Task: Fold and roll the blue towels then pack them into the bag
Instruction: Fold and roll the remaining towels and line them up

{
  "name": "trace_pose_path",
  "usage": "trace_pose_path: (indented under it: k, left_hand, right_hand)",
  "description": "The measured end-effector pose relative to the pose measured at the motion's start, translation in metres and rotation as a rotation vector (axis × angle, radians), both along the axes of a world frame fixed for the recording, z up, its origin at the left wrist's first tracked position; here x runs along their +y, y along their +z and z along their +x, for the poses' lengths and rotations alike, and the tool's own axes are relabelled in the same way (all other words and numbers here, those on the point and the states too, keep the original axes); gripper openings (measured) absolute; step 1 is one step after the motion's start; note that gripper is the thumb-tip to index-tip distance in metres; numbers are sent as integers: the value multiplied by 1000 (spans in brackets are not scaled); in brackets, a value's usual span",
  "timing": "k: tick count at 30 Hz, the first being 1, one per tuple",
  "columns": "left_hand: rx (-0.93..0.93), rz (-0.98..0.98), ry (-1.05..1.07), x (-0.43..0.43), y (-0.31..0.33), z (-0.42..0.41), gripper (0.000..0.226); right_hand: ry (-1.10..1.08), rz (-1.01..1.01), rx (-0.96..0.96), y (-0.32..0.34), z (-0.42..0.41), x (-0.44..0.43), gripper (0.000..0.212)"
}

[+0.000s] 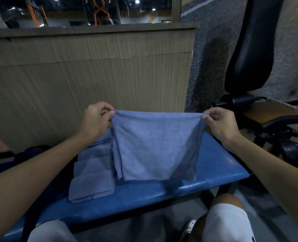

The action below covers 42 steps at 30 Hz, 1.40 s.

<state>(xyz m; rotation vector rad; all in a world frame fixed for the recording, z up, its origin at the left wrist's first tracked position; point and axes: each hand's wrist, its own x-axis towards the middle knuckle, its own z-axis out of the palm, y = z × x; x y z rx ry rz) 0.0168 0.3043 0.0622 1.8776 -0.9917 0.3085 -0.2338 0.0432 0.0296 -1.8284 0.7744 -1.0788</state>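
Observation:
A blue towel (pixel 156 145) hangs doubled over in the air above the blue padded bench (pixel 214 172). My left hand (pixel 96 119) pinches its top left corner and my right hand (pixel 220 122) pinches its top right corner, so the top edge is stretched tight between them. The towel's lower edge reaches down to about the bench top. To the left on the bench lies a row of several folded blue towels (pixel 92 182). A dark bag (pixel 32 152) shows partly at the far left, behind my left forearm.
A beige panelled wall (pixel 92 70) stands right behind the bench. A black padded gym machine seat and frame (pixel 253 49) are at the right, close to the bench end. My knees in white shorts (pixel 226 222) are under the bench's front edge.

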Motion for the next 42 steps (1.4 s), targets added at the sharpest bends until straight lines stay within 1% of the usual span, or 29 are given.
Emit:
trace_pose_path:
  k: [3,5,7,11,14,17,21,25,27,29,31,32,33,35,37,38,39,42]
  left_hand:
    - [82,-28,-43,-1,-6,-3,11]
    - [96,-31,-65,0,-8,-5,13]
    - [109,-15,-96,2,-9,-8,15]
    - [238,1,-176,-1,-9,-13,15]
    - [336,47,-187,-15,-11,-9,16]
    - [467,107,-202,-43,-28,5,14]
    - [606,182,-139,-95,-79,47,14]
    - [655,263,-44,-152,-147,90,14]
    - [692,247,-22,-172,-178,103,12]
    - [708,225,42,-184,-204,112,13]
    - [709,263,77,-186,-227,114,14]
    - [693,305,86,-184,-233,111,16]
    - [661,343,94,-180,-239,108,21]
    - [610,388,89,-171,-242,98,26]
    - [572,439,55,-160,-241,82,22]
    - [549,478,30,-153,-241,73,21]
    - [522,515,17,-146,-242,64,20]
    - [513,636,9,-124,-240,39,28]
  right_hand:
    - [12,22,-57,0,-7,4,6]
    - [13,29,-102,1,-13,4,8]
    - [24,23,-122,3,-21,4,2]
    - [12,17,-172,7,-30,2,13]
    - [-14,32,-160,1,-23,-9,14]
    - [-17,96,-116,-20,-5,-34,15]
    - [-58,180,-11,-71,38,-81,17]
    - [-116,205,136,-135,91,-133,16]
    - [-147,199,214,-165,111,-153,14]
    - [-178,230,288,-192,119,-167,20]
    - [-208,248,377,-211,117,-171,25]
    - [-217,233,417,-216,112,-170,24]
    - [-216,218,437,-220,107,-168,20]
    - [-199,173,531,-221,91,-159,6]
    - [-174,105,655,-221,70,-146,23]
    - [-161,113,691,-221,59,-136,29]
    - [-153,109,720,-223,47,-127,31]
    - [-136,128,856,-230,15,-96,31]
